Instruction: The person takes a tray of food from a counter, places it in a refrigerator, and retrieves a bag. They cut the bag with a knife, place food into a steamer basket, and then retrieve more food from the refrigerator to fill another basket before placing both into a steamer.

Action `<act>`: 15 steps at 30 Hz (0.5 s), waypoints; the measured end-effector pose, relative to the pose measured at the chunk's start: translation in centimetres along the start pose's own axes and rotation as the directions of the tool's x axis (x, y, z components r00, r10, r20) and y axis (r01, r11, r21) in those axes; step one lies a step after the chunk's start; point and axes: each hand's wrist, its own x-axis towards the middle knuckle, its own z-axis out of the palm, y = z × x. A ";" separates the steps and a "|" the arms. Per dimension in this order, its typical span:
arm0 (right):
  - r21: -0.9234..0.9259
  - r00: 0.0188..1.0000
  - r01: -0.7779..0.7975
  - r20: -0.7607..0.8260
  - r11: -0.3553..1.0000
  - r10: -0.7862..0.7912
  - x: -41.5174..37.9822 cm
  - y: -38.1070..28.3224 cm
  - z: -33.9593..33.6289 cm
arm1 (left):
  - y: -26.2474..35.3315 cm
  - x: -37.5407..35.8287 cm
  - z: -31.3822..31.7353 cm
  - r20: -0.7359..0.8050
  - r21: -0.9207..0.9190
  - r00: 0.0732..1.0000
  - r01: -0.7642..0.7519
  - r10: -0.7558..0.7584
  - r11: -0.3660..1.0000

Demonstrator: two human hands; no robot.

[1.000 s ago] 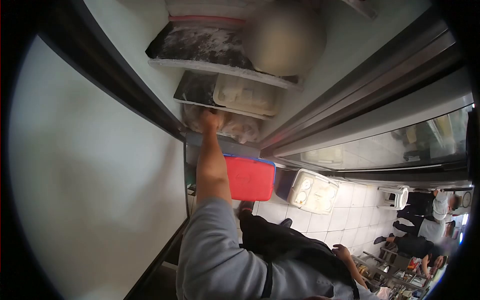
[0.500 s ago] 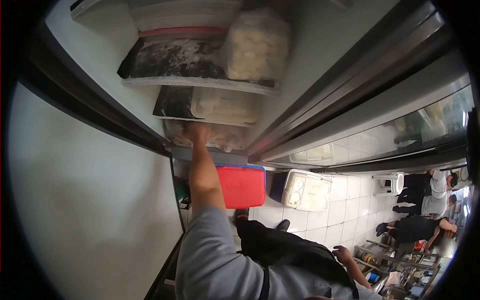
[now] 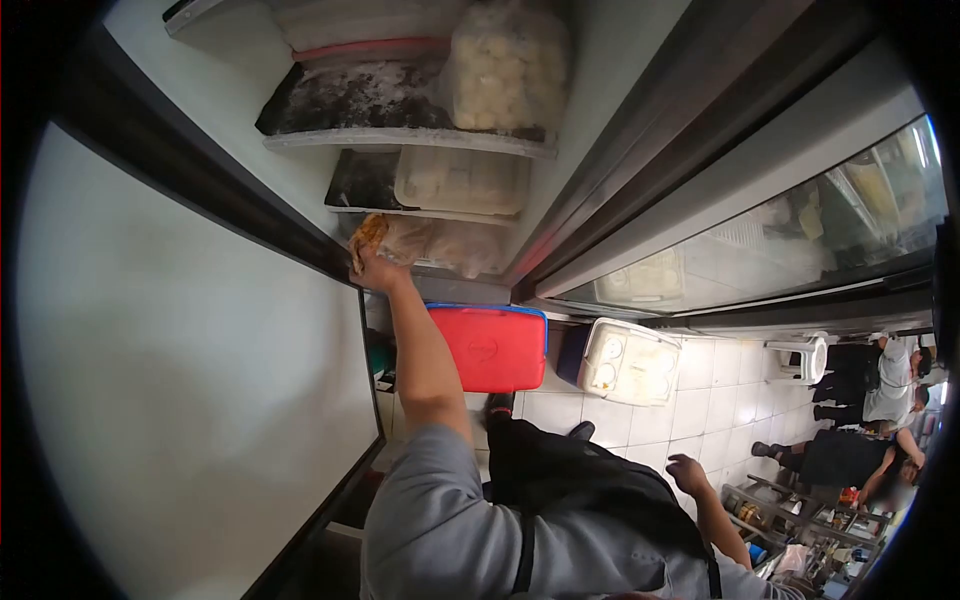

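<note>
My left hand (image 3: 378, 268) is at the bottom level of the open fridge, its fingers closed around an orange-brown item (image 3: 371, 232) that looks like a wrapped or bagged food. Beside it lie clear plastic bags with pale contents (image 3: 455, 245). A pale, lidded container (image 3: 462, 180) is on the shelf above. Higher up, a clear bag of whitish lumps (image 3: 505, 75) rests on a frosted dark shelf (image 3: 350, 98). My right hand (image 3: 687, 475) hangs low at my side, its fingers loosely apart, with nothing visible in it.
A red-lidded cooler (image 3: 490, 350) and a cooler with a whitish lid (image 3: 630, 362) stand on the tiled floor near my feet. The fridge door (image 3: 200, 360) is at the left. A white stool (image 3: 800, 358), several people and a cluttered rack (image 3: 810, 520) are at the right.
My left hand has moved out from among the bags toward the fridge's left edge, and the orange-brown item now shows in it. The view has shifted slightly.
</note>
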 end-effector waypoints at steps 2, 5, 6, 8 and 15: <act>0.028 0.996 0.030 -0.084 0.999 -0.028 0.9 -5.4 -3.3 | -0.1 0.9 -1.5 0.004 0.097 0.990 -0.143 0.144 0.985; 0.092 0.974 0.163 -0.173 0.982 -0.145 2.5 -14.9 -8.5 | 1.1 0.0 -4.6 0.176 0.313 0.927 -0.372 0.331 0.874; -0.014 0.929 0.296 -0.228 0.955 -0.292 3.9 -17.6 -9.5 | 1.7 -1.3 -5.6 0.276 0.377 0.889 -0.450 0.366 0.810; -0.091 0.772 0.542 -0.340 0.836 -0.538 4.8 -26.7 -13.2 | 4.0 -7.7 -7.2 0.436 0.248 0.882 -0.306 0.176 0.919; -0.108 0.487 0.856 -0.164 0.506 -0.858 5.9 -43.5 -17.5 | 10.9 -27.2 -12.4 0.649 0.556 0.565 0.104 -0.509 0.825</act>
